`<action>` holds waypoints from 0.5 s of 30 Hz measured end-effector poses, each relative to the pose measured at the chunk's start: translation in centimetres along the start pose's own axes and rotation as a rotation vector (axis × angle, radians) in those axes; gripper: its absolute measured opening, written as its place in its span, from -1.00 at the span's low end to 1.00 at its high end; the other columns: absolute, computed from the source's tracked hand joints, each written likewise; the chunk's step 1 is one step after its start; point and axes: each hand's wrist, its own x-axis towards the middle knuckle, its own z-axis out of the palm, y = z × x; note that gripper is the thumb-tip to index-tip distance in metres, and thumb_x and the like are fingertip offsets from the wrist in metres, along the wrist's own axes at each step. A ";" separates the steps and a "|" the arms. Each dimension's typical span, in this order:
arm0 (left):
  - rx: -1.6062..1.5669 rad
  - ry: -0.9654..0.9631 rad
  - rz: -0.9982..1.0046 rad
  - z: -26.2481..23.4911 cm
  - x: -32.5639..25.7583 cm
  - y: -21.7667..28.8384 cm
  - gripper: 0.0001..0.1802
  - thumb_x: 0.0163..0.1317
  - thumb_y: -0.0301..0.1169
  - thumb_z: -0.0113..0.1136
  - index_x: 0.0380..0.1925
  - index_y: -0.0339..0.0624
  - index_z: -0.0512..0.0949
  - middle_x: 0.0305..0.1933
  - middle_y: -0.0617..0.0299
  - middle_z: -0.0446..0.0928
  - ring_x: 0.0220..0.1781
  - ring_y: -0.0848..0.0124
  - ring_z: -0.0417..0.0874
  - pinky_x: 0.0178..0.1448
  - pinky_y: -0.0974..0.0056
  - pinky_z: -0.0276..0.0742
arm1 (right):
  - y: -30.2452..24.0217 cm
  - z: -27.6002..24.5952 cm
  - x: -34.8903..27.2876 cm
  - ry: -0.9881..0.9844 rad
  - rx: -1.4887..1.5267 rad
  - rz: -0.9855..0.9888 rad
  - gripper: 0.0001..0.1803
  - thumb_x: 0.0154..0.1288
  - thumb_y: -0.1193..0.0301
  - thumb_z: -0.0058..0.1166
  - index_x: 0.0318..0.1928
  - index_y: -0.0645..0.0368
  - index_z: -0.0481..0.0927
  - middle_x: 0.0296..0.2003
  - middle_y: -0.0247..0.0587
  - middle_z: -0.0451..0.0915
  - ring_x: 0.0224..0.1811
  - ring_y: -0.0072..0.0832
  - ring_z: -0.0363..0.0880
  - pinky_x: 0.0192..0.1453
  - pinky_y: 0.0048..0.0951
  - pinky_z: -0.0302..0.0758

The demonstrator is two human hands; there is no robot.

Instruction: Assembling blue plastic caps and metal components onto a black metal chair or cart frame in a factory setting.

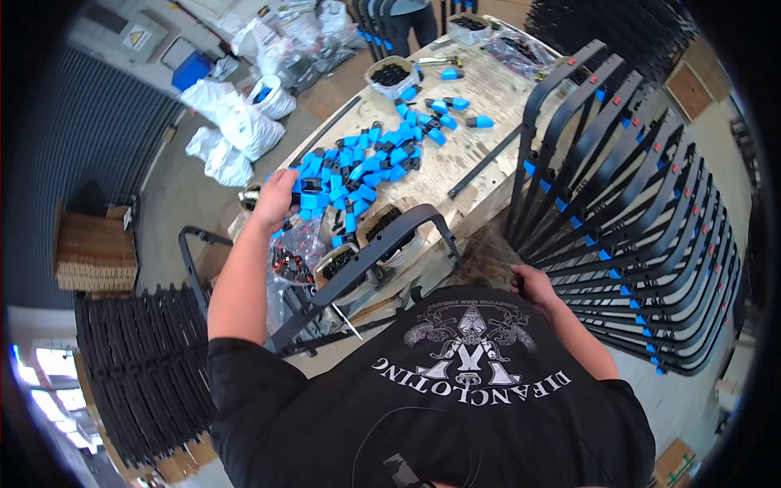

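My left hand [277, 202] is closed at the left end of a pile of blue and black plastic caps [358, 167]. A dark piece shows at its fingers, but I cannot make out what it is. My right hand [533, 286] is low at my right side, its fingers curled, with something dark at the fingertips. In front of my body a black bent tube frame [370, 264] leans across the near table edge. Beside it are tubs of small black parts [389, 221] and a clear plastic bag [291, 264] of small red and black pieces.
A wooden worktable [464, 159] carries loose black bars [486, 161] and another tub of black parts [390, 76]. Many black frames with blue caps [626, 203] stand in a row on the right. Stacked black parts [142, 366] are at left, white sacks [244, 122] beyond. Another person [415, 24] stands at the far end.
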 end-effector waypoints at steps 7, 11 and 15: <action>0.075 -0.184 0.230 5.0 -21.2 3.1 -0.79 0.43 -0.26 0.17 -0.13 -0.16 0.53 -0.27 0.45 0.45 -0.21 0.63 0.42 -0.13 0.46 0.36 | -4.1 3.8 3.1 -0.166 -0.142 0.126 -0.75 0.39 0.22 0.18 -0.36 0.00 0.45 -0.53 -0.42 0.37 -0.55 -0.51 0.37 -0.52 -0.39 0.26; -0.023 -0.124 0.026 9.0 -24.0 -6.7 -0.75 0.47 -0.21 0.17 -0.18 -0.18 0.55 -0.29 0.43 0.46 -0.26 0.63 0.39 -0.17 0.42 0.36 | -3.6 4.7 6.7 -0.179 -0.211 0.215 -0.81 0.41 0.25 0.14 -0.29 0.02 0.46 -0.54 -0.42 0.36 -0.58 -0.53 0.33 -0.56 -0.44 0.23; -0.453 0.266 -0.480 13.1 -21.5 -15.4 -0.59 0.48 0.05 0.13 -0.29 -0.06 0.47 -0.54 0.40 0.38 -0.62 0.56 0.35 -0.60 0.38 0.21 | -4.3 6.9 6.2 -0.205 -0.346 0.289 -0.83 0.42 0.27 0.12 -0.25 0.04 0.46 -0.54 -0.41 0.34 -0.61 -0.55 0.27 -0.58 -0.44 0.19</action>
